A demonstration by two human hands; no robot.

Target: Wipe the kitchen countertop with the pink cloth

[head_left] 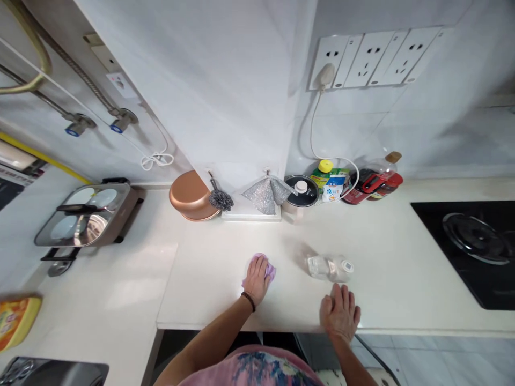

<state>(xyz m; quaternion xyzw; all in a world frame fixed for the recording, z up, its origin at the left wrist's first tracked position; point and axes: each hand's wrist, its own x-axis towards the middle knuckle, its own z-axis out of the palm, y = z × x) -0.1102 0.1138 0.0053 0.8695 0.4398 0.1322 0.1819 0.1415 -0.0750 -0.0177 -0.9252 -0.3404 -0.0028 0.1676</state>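
My left hand [256, 279] presses a small pink cloth [270, 269] flat against the white countertop [402, 268], fingers curled over it. My right hand [340, 313] rests palm down near the counter's front edge, fingers stretched out and holding nothing. Just beyond its fingertips stands a clear glass jar [330, 267] with a lid, apart from both hands.
Along the back wall stand a copper pan [191, 197], a steel scrubber [220, 199], a grey cloth [269, 194], a black lid [301, 191], bottles [372, 185] and a carton [333, 187]. A gas hob [475, 241] lies right; an electric griddle [86, 214] left.
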